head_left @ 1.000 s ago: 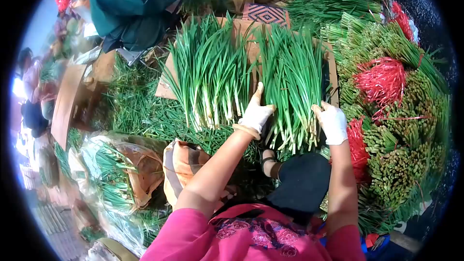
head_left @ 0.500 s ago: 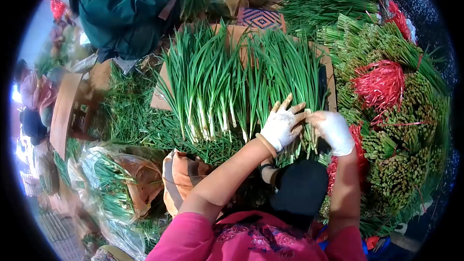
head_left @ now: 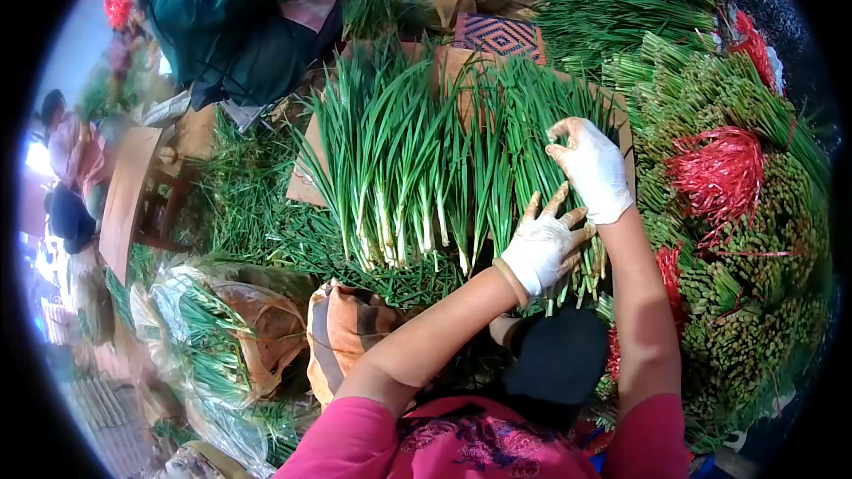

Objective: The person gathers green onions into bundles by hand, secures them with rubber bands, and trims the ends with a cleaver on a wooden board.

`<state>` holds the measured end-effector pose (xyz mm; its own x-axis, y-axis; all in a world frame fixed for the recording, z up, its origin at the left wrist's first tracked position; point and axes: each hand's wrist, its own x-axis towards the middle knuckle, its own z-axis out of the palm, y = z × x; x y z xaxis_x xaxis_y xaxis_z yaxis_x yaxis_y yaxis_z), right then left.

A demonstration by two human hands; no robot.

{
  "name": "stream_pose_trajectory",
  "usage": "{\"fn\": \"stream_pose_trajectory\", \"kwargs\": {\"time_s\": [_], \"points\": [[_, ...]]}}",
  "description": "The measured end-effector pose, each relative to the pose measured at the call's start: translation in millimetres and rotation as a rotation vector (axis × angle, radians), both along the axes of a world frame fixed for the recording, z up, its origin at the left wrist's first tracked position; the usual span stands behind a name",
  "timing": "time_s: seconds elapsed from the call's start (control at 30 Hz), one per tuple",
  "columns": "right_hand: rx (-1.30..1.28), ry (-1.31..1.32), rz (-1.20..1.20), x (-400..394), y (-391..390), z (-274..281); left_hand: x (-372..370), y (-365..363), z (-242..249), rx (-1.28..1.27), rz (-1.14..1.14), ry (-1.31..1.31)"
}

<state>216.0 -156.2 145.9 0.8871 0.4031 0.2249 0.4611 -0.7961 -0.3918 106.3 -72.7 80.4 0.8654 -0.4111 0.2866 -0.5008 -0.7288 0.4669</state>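
Note:
My left hand, in a white glove with stained fingertips, lies with its fingers spread over the stem ends of the right-hand garlic chives. Farther up, my gloved right hand is over their leaves, its fingers curved. A gap shows between thumb and forefinger, with nothing visible in it. More loose garlic chives lie to the left, pale stem ends toward me. Both batches rest on a cardboard sheet. My left hand partly hides the stems beneath it.
Tied chive bundles are heaped at right, with red plastic ties on top. Leafy greens lie at the back. A co-worker in a green jacket holds a bunch at upper left. A plastic bag of chives is at lower left.
My right hand has moved from the stem ends up to the leaves. My left hand stays spread on the stems. The co-worker's gloved hand and bunch show more fully.

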Motion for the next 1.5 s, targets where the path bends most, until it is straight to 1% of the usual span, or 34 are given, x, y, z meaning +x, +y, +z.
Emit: {"fn": "stream_pose_trajectory", "kwargs": {"time_s": [0.03,0.1,0.13,0.17,0.23,0.3,0.33,0.37,0.43,0.47,0.5,0.53,0.57,0.63,0.67,0.7,0.73,0.77,0.83,0.87,0.9,0.93,0.97,1.03,1.1,1.2,1.23,1.27,1.3,1.33,1.37,1.4,1.43,1.5], "points": [[0.082,0.005,0.063,2,5,-4,0,2,4,0.017,-0.025,0.047],[-0.084,-0.012,0.131,8,12,-6,0,1,0,-0.004,-0.029,0.051],[-0.174,0.005,0.112,6,24,2,2,1,1,0.015,-0.04,0.067],[-0.275,0.195,-0.016,5,35,13,2,0,0,0.021,-0.048,0.068],[-0.483,0.333,-0.096,9,53,22,3,-1,0,0.044,-0.055,0.047],[-0.542,0.323,-0.043,25,50,-3,4,-2,-2,0.037,-0.064,0.056],[-0.437,0.23,0.104,41,34,-31,4,-2,-5,0.027,-0.064,0.042],[-0.373,0.257,0.129,47,32,-34,3,-1,-7,0.018,-0.065,0.028],[0.047,0.419,0.099,41,26,-19,-2,6,-4,-0.127,0.0,-0.08],[0.262,0.478,0.171,36,21,-7,-6,15,0,-0.228,0.018,-0.135],[0.554,0.685,0.194,42,13,-6,-9,25,4,-0.328,0.033,-0.192],[0.537,0.661,0.201,37,11,11,2,38,4,-0.556,0.016,-0.313],[0.521,0.638,0.207,31,7,30,4,51,3,-0.594,0.104,-0.42],[0.6,0.659,0.246,21,2,48,5,53,3,-1.16,0.35,0.071],[0.565,0.679,0.242,21,-1,49,8,58,3,-1.143,0.346,0.147],[0.612,0.705,0.301,12,1,56,12,66,19,-1.123,0.341,0.219],[0.556,0.706,0.303,4,5,63,17,63,31,-1.226,0.234,0.251],[0.501,0.706,0.306,-3,8,67,21,58,26,-1.305,0.189,0.326],[0.577,0.722,0.367,-13,13,55,34,51,24,-1.269,0.195,0.48],[0.639,0.718,0.315,-18,13,58,35,50,26,-1.174,0.235,0.44],[0.701,0.713,0.261,-24,13,62,38,50,30,-1.317,0.202,0.494],[0.722,0.7,0.179,-26,5,66,36,51,33,-1.31,0.253,0.539],[0.567,0.534,0.111,-26,-9,56,32,52,35,-1.306,0.307,0.583],[0.323,0.574,0.116,-40,-27,43,32,53,33,-1.317,0.314,0.62],[-0.043,0.494,0.035,-58,-21,40,30,49,28,-1.358,0.301,0.65],[-0.102,0.26,0.099,-56,-23,-21,27,38,31,-1.426,0.254,0.72],[-0.145,0.169,0.128,-58,-19,-24,24,37,28,-1.436,0.241,0.682],[0.016,0.223,0.069,-60,-20,-22,21,37,25,-1.446,0.231,0.642],[0.209,0.211,0.087,-58,-20,-23,16,39,22,-1.455,0.224,0.599],[0.068,0.077,0.259,-44,-33,-30,1,43,41,-1.565,0.263,0.515],[-0.071,-0.059,0.42,-29,-48,-37,-18,53,79,-1.531,0.278,0.396],[-0.079,0.246,0.225,-23,-53,-41,-29,60,92,-1.617,0.256,0.393],[0.166,0.575,0.038,-20,-57,-38,-38,67,97,-1.71,0.236,0.375],[0.419,0.887,-0.105,-15,-60,-22,-60,88,79,-1.43,0.122,0.518]]}}
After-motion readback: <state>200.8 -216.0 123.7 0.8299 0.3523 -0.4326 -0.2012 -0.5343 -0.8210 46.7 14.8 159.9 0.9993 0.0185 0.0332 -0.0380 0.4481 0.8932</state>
